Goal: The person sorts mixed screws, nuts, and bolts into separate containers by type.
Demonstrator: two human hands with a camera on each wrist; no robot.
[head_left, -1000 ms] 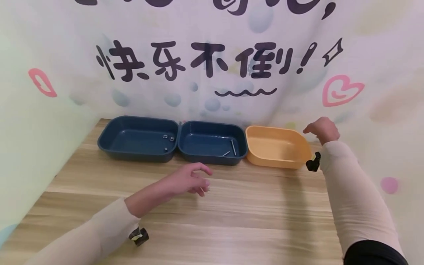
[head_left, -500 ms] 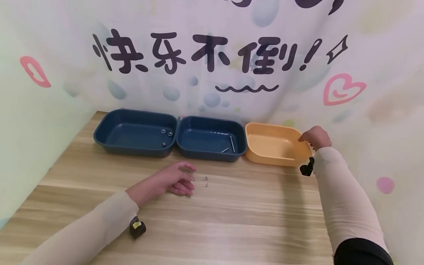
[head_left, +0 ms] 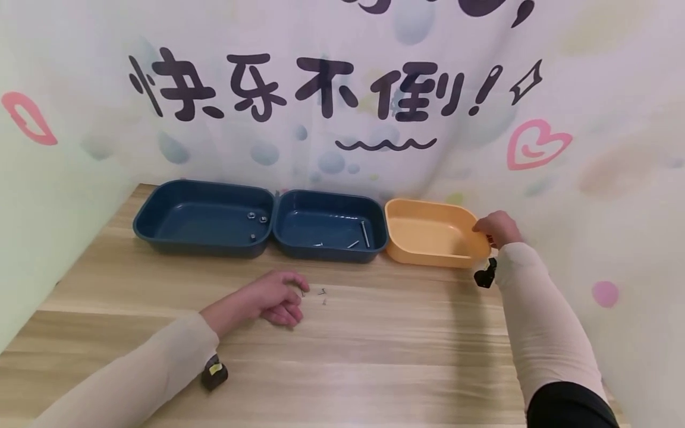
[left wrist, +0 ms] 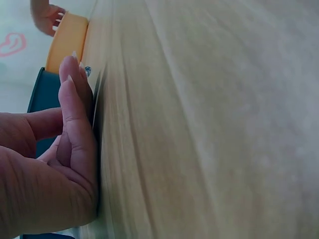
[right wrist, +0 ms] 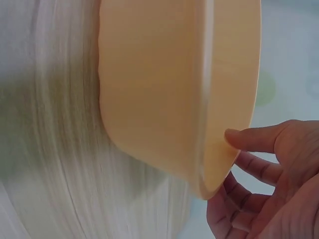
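Note:
My left hand [head_left: 275, 300] rests on the wooden table [head_left: 401, 351], fingers loosely curled, holding nothing that I can see. In the left wrist view its fingers [left wrist: 70, 109] lie against the tabletop. A few tiny screws [head_left: 322, 292] lie just right of its fingertips; one small screw [left wrist: 87, 70] shows beyond them. My right hand [head_left: 495, 229] holds the right end of the empty orange bin [head_left: 428, 254]. In the right wrist view the thumb [right wrist: 249, 138] lies on the orange bin's [right wrist: 149, 89] rim with the fingers curled behind it.
Two dark blue bins stand left of the orange one in a row by the backdrop. The left blue bin [head_left: 160, 232] holds a few nuts [head_left: 257, 218]; the middle blue bin [head_left: 326, 254] holds bolts [head_left: 364, 233]. A printed cloth [head_left: 342, 119] hangs behind and to both sides.
My left hand dropped onto the table and drew back left, and small screws now lie beside it. My right hand came down from the backdrop onto the orange bin's rim.

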